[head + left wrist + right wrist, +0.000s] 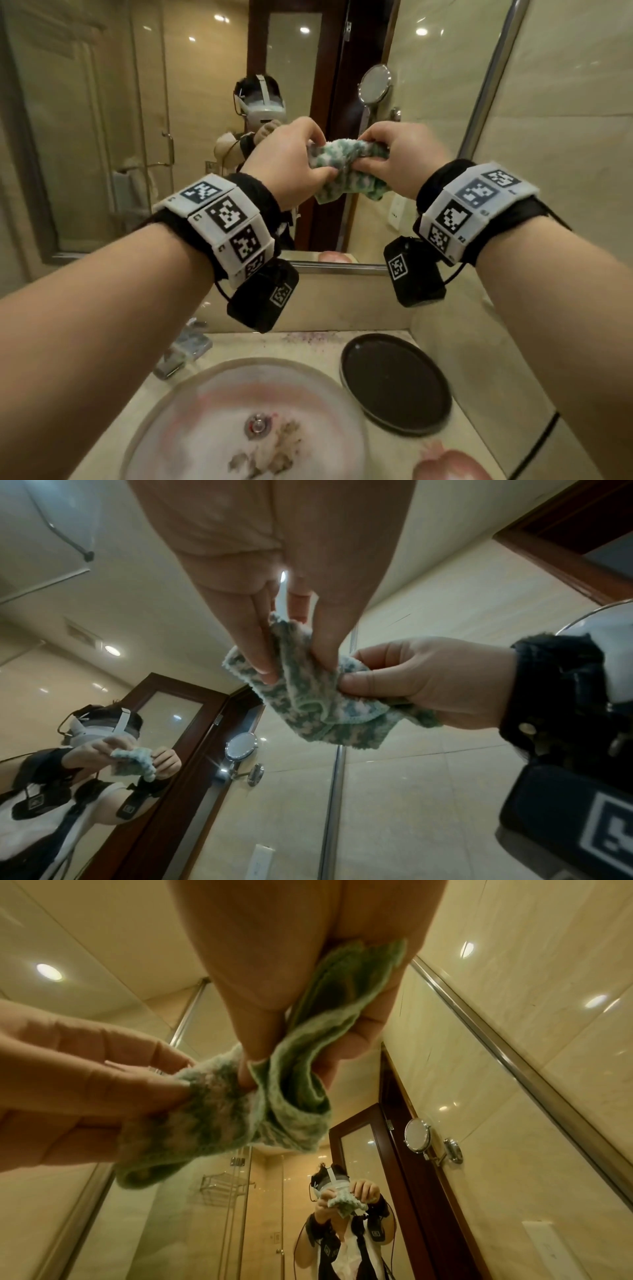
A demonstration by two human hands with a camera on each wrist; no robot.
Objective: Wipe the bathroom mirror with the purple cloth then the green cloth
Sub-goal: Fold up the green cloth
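At the bottom of the head view, the sink [164,404] held brownish debris [270,452] near its drain [257,425]; a dark round tray [394,383] to its right lay bare on the counter [308,346]. Both forearms reached up from the lower corners toward the frame's centre, hands raised side by side in front of the mirror [205,102]. The left hand [287,161] pinched the left end of the green cloth [342,164] between thumb and fingers, and the right hand [404,154] gripped its right end, fingers curled round it. The bunched cloth stretched roughly left to right between them, a loose fold hanging downward.
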